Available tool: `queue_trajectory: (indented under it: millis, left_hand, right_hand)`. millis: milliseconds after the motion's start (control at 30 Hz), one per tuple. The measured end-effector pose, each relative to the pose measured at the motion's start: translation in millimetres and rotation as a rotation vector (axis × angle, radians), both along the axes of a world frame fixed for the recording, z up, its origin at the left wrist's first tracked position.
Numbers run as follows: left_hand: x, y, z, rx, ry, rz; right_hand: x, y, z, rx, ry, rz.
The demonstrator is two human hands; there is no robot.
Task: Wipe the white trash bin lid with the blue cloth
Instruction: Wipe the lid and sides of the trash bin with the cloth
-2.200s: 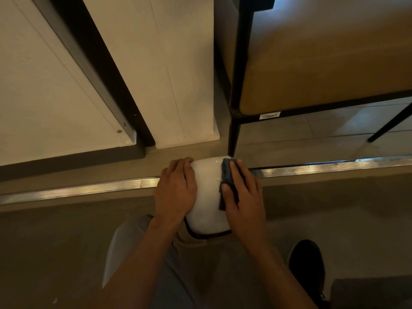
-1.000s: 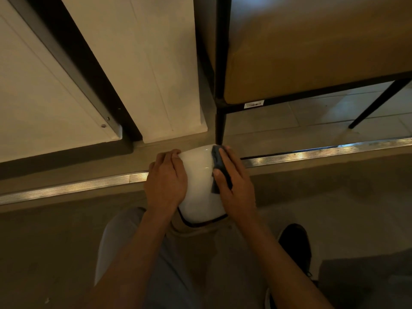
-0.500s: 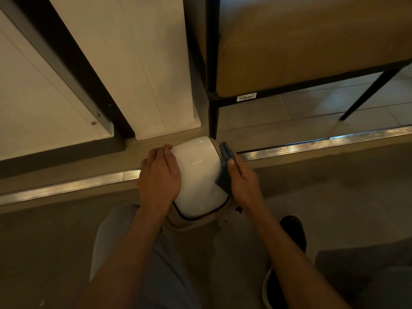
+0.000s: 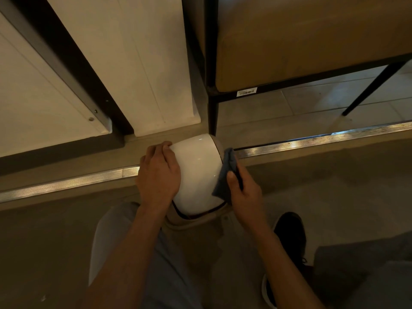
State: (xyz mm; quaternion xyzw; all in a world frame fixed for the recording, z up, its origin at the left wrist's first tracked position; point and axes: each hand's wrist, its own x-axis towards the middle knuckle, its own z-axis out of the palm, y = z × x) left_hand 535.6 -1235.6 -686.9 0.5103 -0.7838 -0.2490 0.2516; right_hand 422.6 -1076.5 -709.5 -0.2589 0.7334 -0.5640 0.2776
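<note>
The white domed trash bin lid (image 4: 198,172) sits on a beige bin (image 4: 196,221) on the floor between my knees. My left hand (image 4: 158,175) lies over the lid's left side, fingers curved on its surface, steadying it. My right hand (image 4: 244,192) grips the blue cloth (image 4: 225,172) with the thumb on top and holds it against the lid's right edge. Part of the cloth is hidden under my palm.
A black-framed chair with a tan seat (image 4: 312,41) stands just beyond the bin, its leg (image 4: 213,117) close to the lid. A metal floor strip (image 4: 312,141) runs across. White wall panels (image 4: 124,63) rise at the left. My dark shoe (image 4: 289,237) is at the right.
My right hand slid the cloth from the top right of the lid down onto its right edge. The left hand stayed on the lid's left side.
</note>
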Motion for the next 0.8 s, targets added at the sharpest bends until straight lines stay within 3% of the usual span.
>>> queue_trajectory:
  millis: [100,333,467,800]
  left_hand:
    - [0.0,1.8,1.5,-0.008,-0.008,-0.006]
    - [1.4,0.6,0.7,-0.023,-0.026,-0.015]
    - [1.3,0.4,-0.6,-0.017,-0.020,-0.004]
    - [1.9,0.3,-1.4,-0.034,-0.034,-0.024]
  right_hand:
    - [9.8,7.9,-9.0,0.014,0.070,-0.008]
    - [-24.3,-22.2,-0.2,0.011,0.018,0.050]
    - [-13.2,0.3,-8.8,0.000,0.034,0.114]
    - [16.7,24.5,-38.6,0.053,0.246,-0.042]
